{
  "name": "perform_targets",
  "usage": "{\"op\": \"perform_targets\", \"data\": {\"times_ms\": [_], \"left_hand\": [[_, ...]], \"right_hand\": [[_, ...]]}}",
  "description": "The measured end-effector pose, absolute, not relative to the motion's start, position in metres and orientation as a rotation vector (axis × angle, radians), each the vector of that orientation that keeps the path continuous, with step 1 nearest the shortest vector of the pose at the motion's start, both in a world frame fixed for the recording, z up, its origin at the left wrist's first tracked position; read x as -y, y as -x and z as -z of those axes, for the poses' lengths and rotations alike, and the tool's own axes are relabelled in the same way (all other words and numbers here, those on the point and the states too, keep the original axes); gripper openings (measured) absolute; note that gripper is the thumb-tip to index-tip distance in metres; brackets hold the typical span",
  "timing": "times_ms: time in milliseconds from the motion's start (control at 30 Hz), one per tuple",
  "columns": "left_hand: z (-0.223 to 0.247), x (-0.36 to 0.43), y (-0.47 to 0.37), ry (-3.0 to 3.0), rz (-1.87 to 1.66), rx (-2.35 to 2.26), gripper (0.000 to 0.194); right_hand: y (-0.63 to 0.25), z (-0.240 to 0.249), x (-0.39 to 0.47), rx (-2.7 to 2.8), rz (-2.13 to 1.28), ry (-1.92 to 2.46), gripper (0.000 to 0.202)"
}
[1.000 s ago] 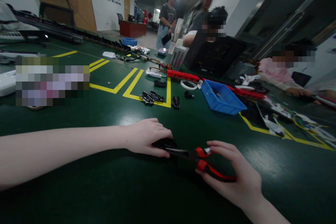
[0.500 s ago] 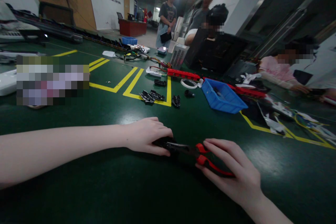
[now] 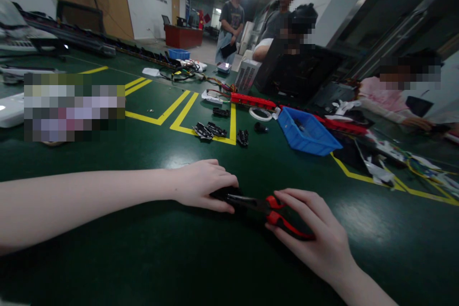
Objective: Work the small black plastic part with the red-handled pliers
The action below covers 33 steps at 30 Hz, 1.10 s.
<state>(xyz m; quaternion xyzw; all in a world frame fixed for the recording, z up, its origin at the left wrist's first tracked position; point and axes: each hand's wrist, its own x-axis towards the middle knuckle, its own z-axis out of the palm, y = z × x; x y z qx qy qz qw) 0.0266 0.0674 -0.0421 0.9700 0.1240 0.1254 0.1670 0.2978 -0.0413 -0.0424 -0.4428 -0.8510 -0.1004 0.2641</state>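
My left hand [image 3: 206,186] is closed around a small black part [image 3: 221,193], holding it low over the green table. Most of that part is hidden under the fingers, so its kind does not show. In my right hand [image 3: 319,224] are red-handled long-nose pliers [image 3: 274,209], their handles between thumb and fingers. The pliers' jaws point left and meet the black part beside my left fingertips; whether they grip it I cannot tell. Beyond my hands lie several black plastic pieces [image 3: 203,131], and a black cylindrical piece [image 3: 261,127] rests to their right.
A blue bin [image 3: 308,135] with something dark inside stands at the back right. Behind it run red strips [image 3: 253,101], cables and a white ring [image 3: 260,114]. Yellow tape [image 3: 234,119] marks the green table [image 3: 143,253]. Co-workers stand and sit across the table.
The view has shifted slightly, so the background sits a little to the right. The pliers' handles look a little closer together, and my right hand has moved slightly left.
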Motion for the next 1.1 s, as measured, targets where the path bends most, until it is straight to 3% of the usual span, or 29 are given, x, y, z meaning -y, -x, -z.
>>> {"op": "perform_targets", "data": {"times_ms": [1100], "left_hand": [[0.0416, -0.0656, -0.0275, -2.797, -0.381, -0.352, 0.033]], "right_hand": [[-0.2972, 0.0446, 0.0416, 2.291, 0.257, 1.212, 0.040]]}}
